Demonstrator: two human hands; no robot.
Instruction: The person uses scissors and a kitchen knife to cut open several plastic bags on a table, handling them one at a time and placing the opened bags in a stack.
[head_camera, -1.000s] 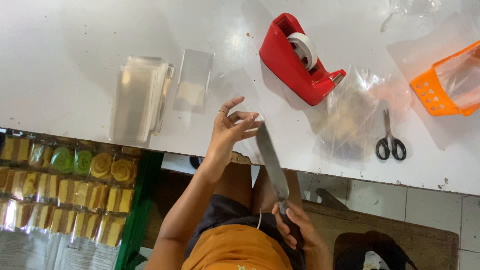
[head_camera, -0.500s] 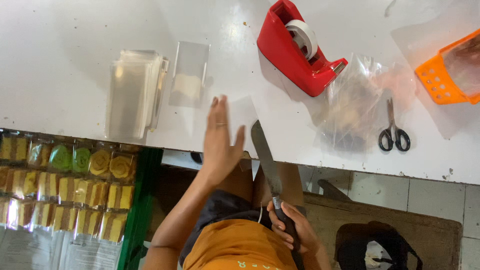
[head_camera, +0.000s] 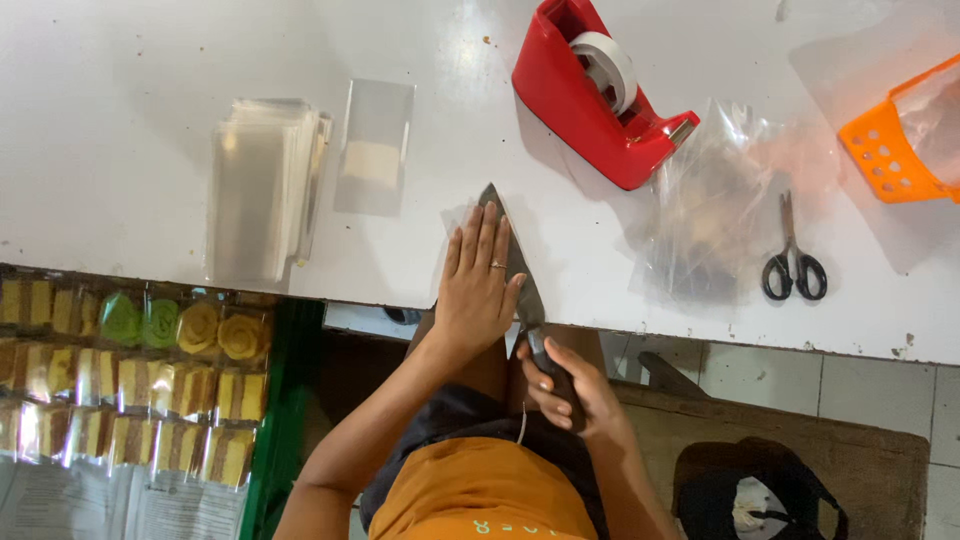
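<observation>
left hand (head_camera: 478, 290) lies flat, fingers spread a little, palm down on a small clear plastic sheet (head_camera: 455, 222) at the near edge of the white table (head_camera: 120, 100). a ring shows on one finger. the sheet is mostly hidden under the hand; only its corners show at about 11 and 1 o'clock of the fingertips.

right hand (head_camera: 568, 385) is closed around the dark handle of a long knife (head_camera: 512, 262), below the table edge. the blade runs up toward 11 o'clock from that hand, lying along the right side of the left hand, its tip just past the fingertips. blade touches or nearly touches the sheet; cannot tell which.

at 10 o'clock of the left hand: a single clear sleeve (head_camera: 373, 147) with a pale square inside, and just beside it, further toward 9 o'clock, a stack of clear sleeves (head_camera: 258, 185).

at 1 o'clock: a red tape dispenser (head_camera: 590, 95) with a white roll. at 3 o'clock: crumpled clear bag (head_camera: 705, 220), with black-handled scissors (head_camera: 792, 255) just beside it. far right edge: orange perforated basket (head_camera: 885, 150).

below the table, at 8 o'clock: rows of wrapped cake slices and rolls (head_camera: 130, 385), yellow, brown and green, in a green-edged crate (head_camera: 285, 400).
</observation>
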